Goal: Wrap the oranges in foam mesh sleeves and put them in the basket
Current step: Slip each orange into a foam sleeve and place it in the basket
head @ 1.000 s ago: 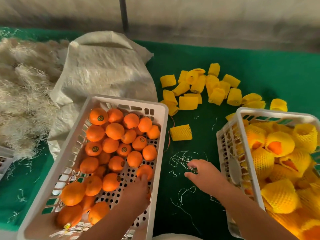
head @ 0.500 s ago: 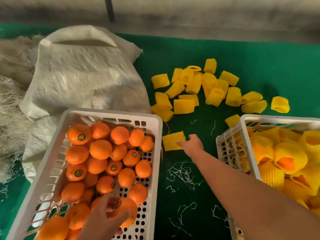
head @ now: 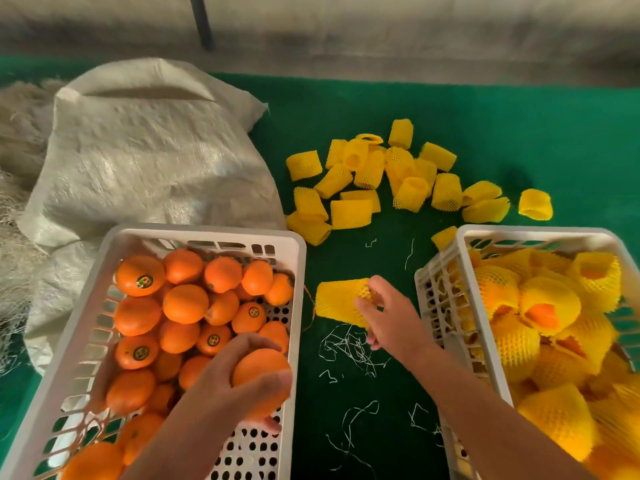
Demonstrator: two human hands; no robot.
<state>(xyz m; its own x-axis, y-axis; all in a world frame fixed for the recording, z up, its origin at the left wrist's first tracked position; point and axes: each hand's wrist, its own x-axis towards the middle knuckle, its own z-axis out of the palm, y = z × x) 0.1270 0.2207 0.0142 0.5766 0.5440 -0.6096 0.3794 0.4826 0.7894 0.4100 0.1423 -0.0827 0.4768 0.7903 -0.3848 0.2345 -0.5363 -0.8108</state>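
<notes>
place: a fruit packing station, more workshop than home
work surface: tabletop (head: 485,109) covered in green felt-like cloth
stock: white plastic crate (head: 104,306) of loose oranges (head: 183,303), some stickered
packing material: heap of yellow foam sleeves (head: 381,174)
output: second crate (head: 460,271) full of sleeved fruit
other supplies: woven sack (head: 145,161), pile of straw-like fibre (head: 17,140)

White perforated plastic crates (head: 194,237); glossy stickered oranges (head: 140,275); yellow foam mesh sleeves (head: 349,213); coarse woven sack (head: 149,150); matt green felt-like mat (head: 485,116).
</notes>
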